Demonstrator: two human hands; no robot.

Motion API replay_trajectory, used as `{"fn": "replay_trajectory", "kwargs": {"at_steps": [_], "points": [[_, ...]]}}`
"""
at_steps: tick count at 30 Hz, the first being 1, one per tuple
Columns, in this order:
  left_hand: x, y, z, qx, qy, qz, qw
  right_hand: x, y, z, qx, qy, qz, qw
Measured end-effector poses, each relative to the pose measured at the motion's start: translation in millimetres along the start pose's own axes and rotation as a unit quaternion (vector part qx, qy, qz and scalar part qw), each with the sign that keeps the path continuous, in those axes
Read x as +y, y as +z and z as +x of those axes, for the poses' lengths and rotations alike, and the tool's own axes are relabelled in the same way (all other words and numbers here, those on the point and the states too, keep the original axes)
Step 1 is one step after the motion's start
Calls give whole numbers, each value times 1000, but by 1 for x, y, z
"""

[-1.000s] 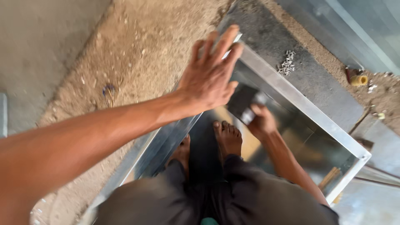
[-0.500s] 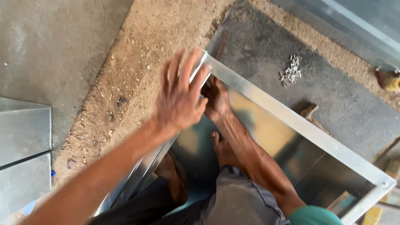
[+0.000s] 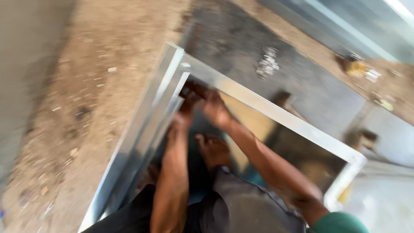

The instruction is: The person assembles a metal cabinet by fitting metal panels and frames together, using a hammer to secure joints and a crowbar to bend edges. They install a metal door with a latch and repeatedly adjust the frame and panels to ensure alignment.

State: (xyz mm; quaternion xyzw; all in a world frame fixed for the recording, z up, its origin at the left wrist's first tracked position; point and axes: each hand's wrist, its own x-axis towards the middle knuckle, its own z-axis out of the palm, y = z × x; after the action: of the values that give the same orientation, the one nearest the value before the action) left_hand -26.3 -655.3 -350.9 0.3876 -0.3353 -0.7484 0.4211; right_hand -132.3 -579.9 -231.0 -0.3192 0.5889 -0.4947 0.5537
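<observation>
Both hands now meet at the far inner corner of the sheet-metal frame (image 3: 267,108) on the floor (image 3: 86,108). Left hand (image 3: 186,110), flat on the rim before, dropped inside beside right hand (image 3: 215,108); grips too blurred to tell. Bare foot (image 3: 212,149) just below.

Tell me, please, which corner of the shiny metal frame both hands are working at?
The far corner, by the sandy ground; the left hand and right hand meet there, unlike the right-side corner.

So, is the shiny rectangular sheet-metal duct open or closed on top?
Open: the shiny rectangular sheet-metal duct shows the person's bare foot inside its rim.
</observation>
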Motion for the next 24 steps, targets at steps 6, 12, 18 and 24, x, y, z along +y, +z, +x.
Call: {"fn": "replay_trajectory", "kwargs": {"at_steps": [6, 12, 18, 24], "points": [[18, 15, -16, -49, -162, -624, 763, -38, -176, -94, 153, -16, -532, 833], [7, 3, -6, -85, -90, -511, 851, 28, -255, -126, -24, 326, -492, 807], [36, 14, -5, -173, -66, -503, 844, 13, -249, -138, 10, 305, -517, 800], [51, 14, -9, -197, -18, -489, 850, 21, -227, -133, -44, 329, -509, 794]]}}
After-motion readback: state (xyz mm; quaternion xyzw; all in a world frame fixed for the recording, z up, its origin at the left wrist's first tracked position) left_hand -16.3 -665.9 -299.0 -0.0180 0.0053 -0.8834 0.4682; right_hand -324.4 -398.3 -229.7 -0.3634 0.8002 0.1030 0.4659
